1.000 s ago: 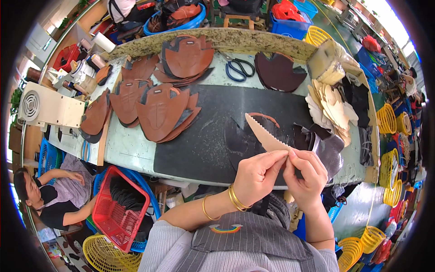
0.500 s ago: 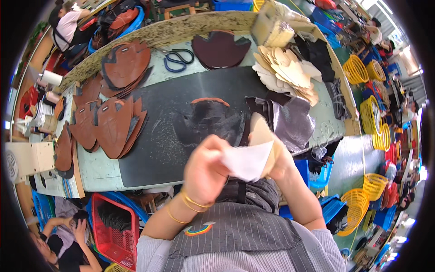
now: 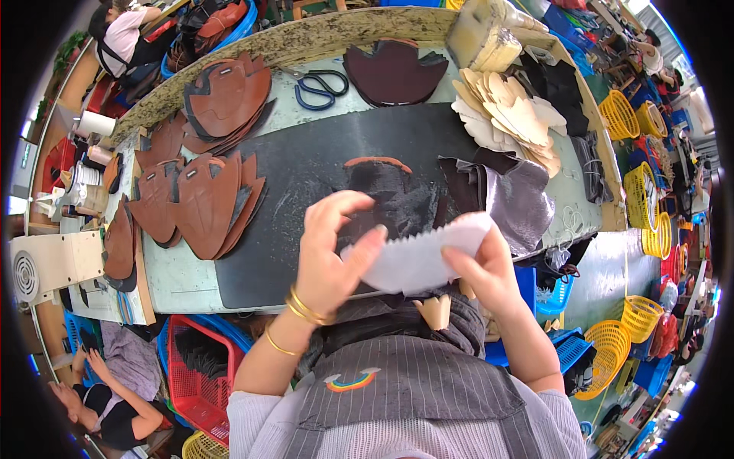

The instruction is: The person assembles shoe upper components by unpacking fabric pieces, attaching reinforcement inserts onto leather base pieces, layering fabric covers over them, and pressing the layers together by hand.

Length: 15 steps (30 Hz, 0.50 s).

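Note:
A white, thin sheet piece with a zigzag edge (image 3: 413, 260) is held above the near edge of the table. My right hand (image 3: 489, 268) pinches its right end between thumb and fingers. At its left end is my left hand (image 3: 332, 249), thumb and forefinger spread apart, the thumb overlapping the sheet. Just beyond, a dark shoe-upper piece with an orange edge (image 3: 378, 180) lies on the black mat (image 3: 260, 260). Below the sheet, a tan cut piece (image 3: 434, 312) shows against my lap; whether it rests there I cannot tell.
Brown leather piece stacks (image 3: 210, 206) lie left, blue-handled scissors (image 3: 321, 90) and a dark maroon stack (image 3: 394, 73) at the back. Cream pieces (image 3: 508, 115) and shiny dark pieces (image 3: 520, 203) lie right. A raised board (image 3: 306, 34) edges the table. A red basket (image 3: 202, 382) stands lower left.
The white sheet has turned and spread out flatter, its zigzag edge now showing. My left hand's fingers have parted. The cream piece at my right hand is no longer there; a tan piece shows lower down.

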Available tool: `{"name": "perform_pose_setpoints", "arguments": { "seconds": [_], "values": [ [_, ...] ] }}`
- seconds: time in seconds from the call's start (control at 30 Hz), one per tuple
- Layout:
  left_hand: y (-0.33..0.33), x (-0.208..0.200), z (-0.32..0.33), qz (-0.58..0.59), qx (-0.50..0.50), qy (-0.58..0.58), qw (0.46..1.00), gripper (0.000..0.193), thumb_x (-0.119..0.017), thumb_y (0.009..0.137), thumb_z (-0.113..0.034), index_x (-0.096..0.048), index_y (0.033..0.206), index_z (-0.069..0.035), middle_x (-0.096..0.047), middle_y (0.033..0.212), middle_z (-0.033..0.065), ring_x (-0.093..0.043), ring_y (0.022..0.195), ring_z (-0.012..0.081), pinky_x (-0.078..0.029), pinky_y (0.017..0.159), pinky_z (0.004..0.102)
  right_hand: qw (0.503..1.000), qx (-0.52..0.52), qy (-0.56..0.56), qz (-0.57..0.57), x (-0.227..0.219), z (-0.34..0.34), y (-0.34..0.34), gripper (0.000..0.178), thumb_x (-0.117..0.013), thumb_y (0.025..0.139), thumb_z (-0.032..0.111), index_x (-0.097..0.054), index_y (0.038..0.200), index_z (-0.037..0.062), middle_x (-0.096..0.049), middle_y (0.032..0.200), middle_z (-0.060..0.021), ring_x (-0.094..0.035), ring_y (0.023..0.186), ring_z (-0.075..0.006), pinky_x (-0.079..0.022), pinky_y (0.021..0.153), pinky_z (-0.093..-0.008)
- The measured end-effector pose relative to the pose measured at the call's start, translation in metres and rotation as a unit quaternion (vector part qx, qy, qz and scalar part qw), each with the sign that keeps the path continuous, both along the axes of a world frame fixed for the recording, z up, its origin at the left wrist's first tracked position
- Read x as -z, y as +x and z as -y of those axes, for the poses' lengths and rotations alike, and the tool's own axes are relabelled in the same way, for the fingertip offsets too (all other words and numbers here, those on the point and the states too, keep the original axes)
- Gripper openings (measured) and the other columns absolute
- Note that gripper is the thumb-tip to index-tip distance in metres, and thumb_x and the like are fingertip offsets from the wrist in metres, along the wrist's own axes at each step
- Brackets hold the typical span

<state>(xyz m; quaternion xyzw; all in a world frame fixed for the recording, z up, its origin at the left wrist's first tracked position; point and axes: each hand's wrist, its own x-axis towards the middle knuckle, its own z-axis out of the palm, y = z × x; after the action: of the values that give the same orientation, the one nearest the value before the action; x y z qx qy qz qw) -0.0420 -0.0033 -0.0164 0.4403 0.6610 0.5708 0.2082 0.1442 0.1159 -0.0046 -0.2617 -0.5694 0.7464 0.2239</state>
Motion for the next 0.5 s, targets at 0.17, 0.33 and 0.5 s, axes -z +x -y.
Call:
{"name": "perform_pose_setpoints", "arguments": {
  "seconds": [0.17, 0.33, 0.5],
  "values": [
    [-0.018, 0.038, 0.022, 0.342, 0.000, -0.101, 0.934, 0.028, -0.067, 0.084, -0.006, -0.060, 0.110, 0.000, -0.060, 0.093, 0.0033, -0.053, 0.079, 0.0060, -0.046, 0.069, 0.0198, 0.996, -0.012, 0.059, 0.062, 0.058, 0.003, -0.036, 0.027, -0.064, 0.086, 0.006, -0.047, 0.108, 0.0033, -0.060, 0.093, -0.0025, -0.058, 0.085, -0.0077, -0.050, 0.070, -0.0262],
    [-0.019, 0.058, 0.027, 0.115, -0.070, -0.149, 0.980, 0.029, -0.068, 0.082, -0.002, -0.061, 0.111, -0.002, -0.061, 0.089, -0.0007, -0.052, 0.072, 0.0017, -0.044, 0.061, 0.0168, 0.935, -0.034, 0.303, 0.179, 0.066, 0.009, -0.047, 0.030, -0.069, 0.080, 0.010, -0.049, 0.100, 0.0002, -0.062, 0.070, -0.0089, -0.062, 0.062, -0.0112, -0.049, 0.055, -0.0272],
    [-0.016, 0.054, 0.024, 0.050, -0.051, -0.201, 0.977, 0.036, -0.068, 0.078, 0.000, -0.060, 0.112, -0.004, -0.061, 0.087, 0.0015, -0.054, 0.071, 0.0053, -0.046, 0.060, 0.0209, 0.911, -0.061, 0.345, 0.217, 0.068, 0.011, -0.048, 0.031, -0.068, 0.078, 0.015, -0.049, 0.099, 0.0022, -0.063, 0.075, -0.0162, -0.065, 0.067, -0.0319, -0.051, 0.060, -0.0370]
  ]
}}
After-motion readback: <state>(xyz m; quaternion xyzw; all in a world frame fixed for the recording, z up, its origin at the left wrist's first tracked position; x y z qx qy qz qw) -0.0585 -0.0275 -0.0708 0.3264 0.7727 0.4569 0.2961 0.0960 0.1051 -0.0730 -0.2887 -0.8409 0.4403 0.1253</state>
